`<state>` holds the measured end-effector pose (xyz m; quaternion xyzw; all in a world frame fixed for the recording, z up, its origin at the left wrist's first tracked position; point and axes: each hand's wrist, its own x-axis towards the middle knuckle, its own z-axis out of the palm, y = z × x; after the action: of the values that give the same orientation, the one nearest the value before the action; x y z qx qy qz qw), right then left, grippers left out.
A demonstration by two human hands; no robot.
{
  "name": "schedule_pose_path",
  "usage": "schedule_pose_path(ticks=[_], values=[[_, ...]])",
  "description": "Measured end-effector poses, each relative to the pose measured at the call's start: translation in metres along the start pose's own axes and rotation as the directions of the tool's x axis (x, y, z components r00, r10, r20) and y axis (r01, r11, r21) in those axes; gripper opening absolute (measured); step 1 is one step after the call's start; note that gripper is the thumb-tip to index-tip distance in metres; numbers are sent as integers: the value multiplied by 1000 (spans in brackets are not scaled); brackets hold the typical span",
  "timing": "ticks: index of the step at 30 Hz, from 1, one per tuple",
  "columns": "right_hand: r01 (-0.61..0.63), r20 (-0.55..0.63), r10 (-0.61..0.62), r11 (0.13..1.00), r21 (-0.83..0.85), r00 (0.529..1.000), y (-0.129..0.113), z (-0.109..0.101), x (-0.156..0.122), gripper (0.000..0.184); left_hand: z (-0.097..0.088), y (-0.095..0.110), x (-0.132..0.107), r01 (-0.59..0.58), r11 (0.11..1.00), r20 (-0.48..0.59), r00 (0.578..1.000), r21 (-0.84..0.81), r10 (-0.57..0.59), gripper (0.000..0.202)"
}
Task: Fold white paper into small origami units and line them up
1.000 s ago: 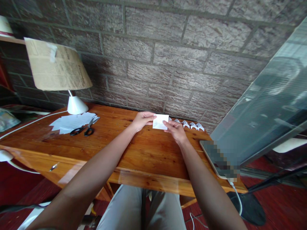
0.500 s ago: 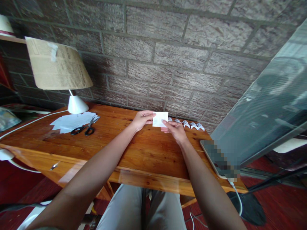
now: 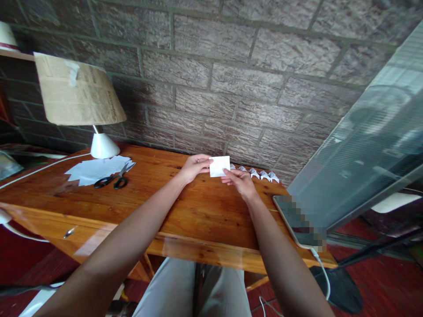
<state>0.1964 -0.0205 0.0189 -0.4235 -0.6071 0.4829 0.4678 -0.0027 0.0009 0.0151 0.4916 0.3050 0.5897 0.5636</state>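
Note:
A small white square of paper [image 3: 218, 166] is held up above the desk between both hands. My left hand [image 3: 195, 168] pinches its left edge, thumb in front and fingers behind. My right hand [image 3: 240, 181] grips the lower right corner, its thumb lying on the paper's face. Whether the paper is folded in layers I cannot tell. Behind my right hand, a row of several folded white paper pieces [image 3: 264, 175] with pointed tops stands along the back of the desk; my hand and the square partly hide that row.
Black-handled scissors [image 3: 119, 181] lie on a pile of white paper sheets [image 3: 94, 169] at the left. Behind them stands a lamp [image 3: 103, 146] with a newsprint shade. A tablet [image 3: 287, 215], plugged into a white cable [image 3: 325, 275], rests at the desk's right edge. A brick wall [image 3: 205, 97] rises behind.
The paper stays in both hands, now showing a brighter face. The whole view has shifted slightly, so things appear a little further left and lower.

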Motion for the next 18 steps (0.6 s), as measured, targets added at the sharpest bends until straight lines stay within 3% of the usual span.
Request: schedule_pose_path(ticks=[5,9,14,18], values=[[-105,128,117,990,-98,985,1,-3,-3,38,3,0,-3,-58,973,169,985,224,20,47],[-75,225,103,988,-132,969,1,1,-6,37,6,-4,-4,-76,948,246,969,309,-2,42],[-3,50,6,999,-50,999,5,2,-2,34,2,-7,-2,-38,964,158,987,262,-4,37],[47,-59,-49,998,-44,997,13,2,3,34,0,-9,0,-5,961,164,985,278,-42,36]])
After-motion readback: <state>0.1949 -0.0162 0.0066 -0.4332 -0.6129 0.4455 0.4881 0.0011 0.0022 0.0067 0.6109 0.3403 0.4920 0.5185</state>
